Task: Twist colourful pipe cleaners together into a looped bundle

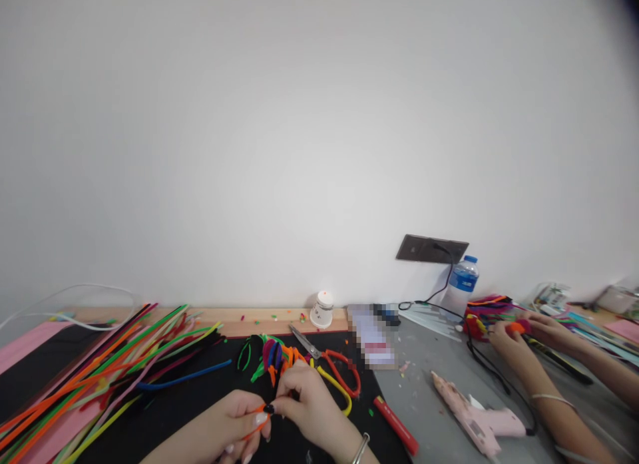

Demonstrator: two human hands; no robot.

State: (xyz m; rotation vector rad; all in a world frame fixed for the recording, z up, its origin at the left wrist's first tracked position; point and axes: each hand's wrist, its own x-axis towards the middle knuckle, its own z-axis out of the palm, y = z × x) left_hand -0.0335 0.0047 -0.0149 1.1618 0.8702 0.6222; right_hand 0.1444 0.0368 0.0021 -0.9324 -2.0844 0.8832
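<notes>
My left hand [243,421] is closed in a pinch around an orange pipe cleaner [258,409], low in the middle of the head view. A small black fuzzy piece [269,409] sits at the end of the orange one, between my two hands. My right hand [312,407] pinches at that black piece from the right. Just beyond my fingers lie bent pipe cleaners [272,354] in green, purple and orange. Scissors with orange-red handles [344,371] rest behind my right hand, and a yellow pipe cleaner [335,382] curves beside it.
Many long pipe cleaners [120,364] spread over the left side. A white cup [322,311] stands by the wall. At right are a phone [372,341], a red tube-like item [396,425], a pink glue gun [476,414], a water bottle [462,284] and a co-worker's hands [509,344].
</notes>
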